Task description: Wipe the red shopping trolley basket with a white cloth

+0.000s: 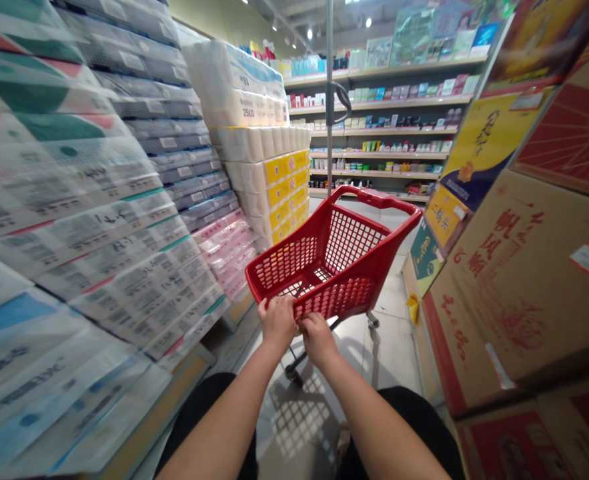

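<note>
A red plastic shopping cart (357,297) stands in the aisle in front of me, its basket bare inside and its handle at the far side. My left hand (277,321) is closed over the near end of the basket rim. Just to its right, my right hand (318,337) grips the same end a little lower, with its fingertips curled against the red plastic. The two hands nearly touch. Dark wheels and a metal frame show beneath the basket.
Tall stacks of wrapped paper packs (99,193) line the left side, with toilet paper packs (254,143) farther back. Cardboard cartons (519,287) rise on the right. A metal pole (329,53) stands behind the cart, before stocked shelves (374,137). Pale floor tiles run between.
</note>
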A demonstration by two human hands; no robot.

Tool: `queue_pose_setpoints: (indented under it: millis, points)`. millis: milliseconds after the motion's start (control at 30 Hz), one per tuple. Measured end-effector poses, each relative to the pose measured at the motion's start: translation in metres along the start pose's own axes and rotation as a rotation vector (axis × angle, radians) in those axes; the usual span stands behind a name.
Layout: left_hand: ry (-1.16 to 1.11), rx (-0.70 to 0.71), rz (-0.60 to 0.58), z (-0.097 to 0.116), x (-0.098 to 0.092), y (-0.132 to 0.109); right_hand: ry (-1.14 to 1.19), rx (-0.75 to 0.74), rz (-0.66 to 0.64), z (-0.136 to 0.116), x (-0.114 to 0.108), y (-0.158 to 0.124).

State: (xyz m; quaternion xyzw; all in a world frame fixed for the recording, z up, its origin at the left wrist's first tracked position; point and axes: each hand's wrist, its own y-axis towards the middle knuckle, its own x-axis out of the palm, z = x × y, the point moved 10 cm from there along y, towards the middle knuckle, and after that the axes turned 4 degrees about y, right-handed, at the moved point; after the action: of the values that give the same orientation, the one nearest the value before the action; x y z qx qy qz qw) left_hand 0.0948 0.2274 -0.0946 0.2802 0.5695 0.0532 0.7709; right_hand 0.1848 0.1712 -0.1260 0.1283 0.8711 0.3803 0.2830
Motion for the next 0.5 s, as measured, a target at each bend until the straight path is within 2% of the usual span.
queue_pose_setpoints:
  millis: [133,233,333,433,500]
  points:
    - [-0.036,-0.064,0.033,-0.015,0.011,0.014,0.035,-0.035,0.067,0.007,-0.005,0.000]
    - [-0.030,-0.144,0.055,-0.024,0.017,0.022,0.020,0.034,0.112,0.022,-0.009,0.001]
    - [-0.020,-0.167,0.054,-0.023,0.018,0.023,0.062,0.028,0.140,0.024,-0.012,0.005]
    - [-0.023,-0.130,0.024,-0.016,0.019,0.020,0.098,-0.022,0.109,0.017,-0.008,0.011]
    - [-0.030,-0.109,0.002,-0.012,0.019,0.018,0.064,0.034,0.083,0.022,-0.005,0.014]
